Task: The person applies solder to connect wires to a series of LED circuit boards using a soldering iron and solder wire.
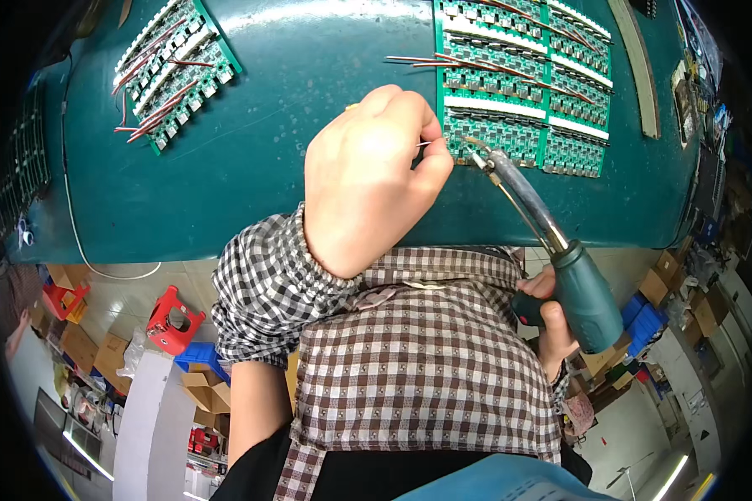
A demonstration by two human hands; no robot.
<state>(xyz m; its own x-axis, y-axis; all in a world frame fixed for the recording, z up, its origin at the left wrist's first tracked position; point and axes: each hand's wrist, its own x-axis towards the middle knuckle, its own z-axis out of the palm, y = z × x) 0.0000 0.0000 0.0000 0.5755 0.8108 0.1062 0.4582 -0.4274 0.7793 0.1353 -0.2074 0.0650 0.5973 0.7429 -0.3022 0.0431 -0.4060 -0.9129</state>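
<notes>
My left hand (368, 171) is closed in a pinch at the near left corner of a large green circuit board panel (581, 159). A short bit of thin wire (424, 144) shows between its thumb and fingers; the rest is hidden by the hand. My right hand (553, 330) grips a soldering gun (589, 296) with a dark green handle. Its metal barrel slants up and left, and the bent tip reaches over the panel's near row, just right of my left fingertips. Whether the tip touches the board I cannot tell. White connector strips and red-brown wires run across the panel.
A second board panel (175, 71) with wires lies at the far left of the green table mat (184, 200). A flat strip (639, 71) lies right of the large panel. A white cable (75, 217) hangs over the left edge. Behind, a red stool (174, 321) stands on the floor.
</notes>
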